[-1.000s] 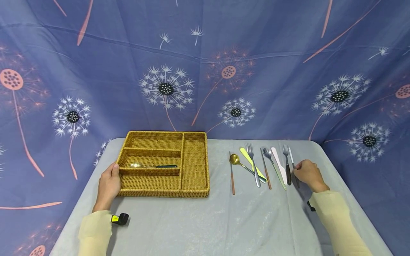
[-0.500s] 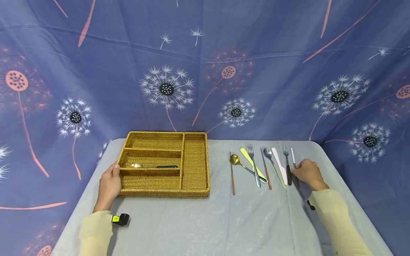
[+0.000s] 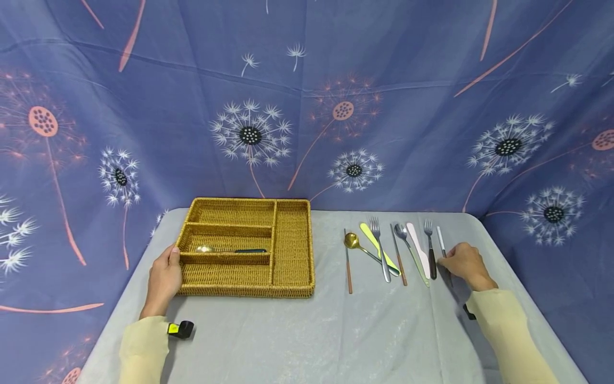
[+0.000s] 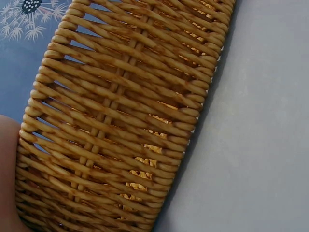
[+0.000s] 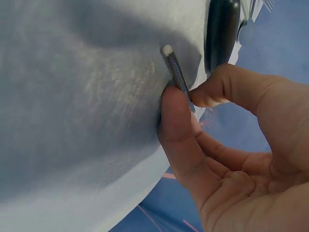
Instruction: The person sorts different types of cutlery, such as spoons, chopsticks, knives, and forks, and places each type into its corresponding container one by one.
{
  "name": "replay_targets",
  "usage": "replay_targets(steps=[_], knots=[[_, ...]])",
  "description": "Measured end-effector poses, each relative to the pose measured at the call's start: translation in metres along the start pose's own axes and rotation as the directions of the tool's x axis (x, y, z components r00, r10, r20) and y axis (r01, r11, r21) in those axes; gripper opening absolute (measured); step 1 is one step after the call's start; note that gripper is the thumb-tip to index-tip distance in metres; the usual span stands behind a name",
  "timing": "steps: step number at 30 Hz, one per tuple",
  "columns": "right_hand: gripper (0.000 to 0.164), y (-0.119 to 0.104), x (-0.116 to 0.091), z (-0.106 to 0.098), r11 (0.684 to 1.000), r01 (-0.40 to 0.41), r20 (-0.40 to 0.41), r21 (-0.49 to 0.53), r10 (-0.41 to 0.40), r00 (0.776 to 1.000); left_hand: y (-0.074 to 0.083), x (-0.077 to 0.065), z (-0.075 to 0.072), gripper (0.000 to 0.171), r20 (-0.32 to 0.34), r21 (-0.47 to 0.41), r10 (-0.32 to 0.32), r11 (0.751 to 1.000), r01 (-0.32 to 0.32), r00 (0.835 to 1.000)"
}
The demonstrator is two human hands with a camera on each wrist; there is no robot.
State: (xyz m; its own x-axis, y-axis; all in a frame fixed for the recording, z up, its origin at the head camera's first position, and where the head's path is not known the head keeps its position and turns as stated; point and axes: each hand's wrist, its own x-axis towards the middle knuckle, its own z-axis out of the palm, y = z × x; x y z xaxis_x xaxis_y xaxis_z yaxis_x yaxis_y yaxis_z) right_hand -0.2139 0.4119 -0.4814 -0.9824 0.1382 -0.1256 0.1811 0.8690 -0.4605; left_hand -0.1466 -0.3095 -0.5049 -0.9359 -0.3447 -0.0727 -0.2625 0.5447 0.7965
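Observation:
My left hand [image 3: 164, 274] grips the left wall of a golden-brown wicker cutlery tray [image 3: 292, 290], thumb at the rim. In the left wrist view the tray's woven side [image 4: 125, 106] fills the middle, and only part of a finger [image 4: 8, 169] shows. A gold spoon with a dark handle [image 3: 249, 250] lies in the tray's middle left compartment. On the right, my right hand [image 3: 464, 262] pinches a thin chopstick [image 3: 440, 239], white at its far end and metallic at the near end. Thumb and index finger hold the metal part [image 5: 175, 70] in the right wrist view.
Left of the right hand lies a row of cutlery: a dark-handled fork [image 3: 431, 250], a pink knife [image 3: 419, 249], a green-handled spoon [image 3: 410, 250], brown-ended chopsticks [image 3: 348, 266], a silver fork [image 3: 381, 250], a yellow knife [image 3: 369, 234] and a gold spoon [image 3: 352, 240]. A patterned curtain [image 3: 297, 106] hangs behind.
The chopstick in my right hand has shifted slightly right and tilted away from the dark-handled fork. My left hand keeps its place on the tray.

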Motion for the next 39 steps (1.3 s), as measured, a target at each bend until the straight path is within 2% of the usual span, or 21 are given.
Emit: replay_targets(steps=[24,39], knots=[[0.022,-0.001,-0.032,-0.002,1.0,0.023,-0.026,0.007,-0.023,0.999,0.002,-0.001,-0.002,0.069,0.036,-0.014,-0.017,1.0,0.017,0.999],[0.021,-0.003,-0.05,-0.005,1.0,0.011,-0.011,0.0,-0.011,1.0,0.003,-0.002,-0.001,0.069,0.016,-0.005,-0.007,1.0,0.007,1.0]])
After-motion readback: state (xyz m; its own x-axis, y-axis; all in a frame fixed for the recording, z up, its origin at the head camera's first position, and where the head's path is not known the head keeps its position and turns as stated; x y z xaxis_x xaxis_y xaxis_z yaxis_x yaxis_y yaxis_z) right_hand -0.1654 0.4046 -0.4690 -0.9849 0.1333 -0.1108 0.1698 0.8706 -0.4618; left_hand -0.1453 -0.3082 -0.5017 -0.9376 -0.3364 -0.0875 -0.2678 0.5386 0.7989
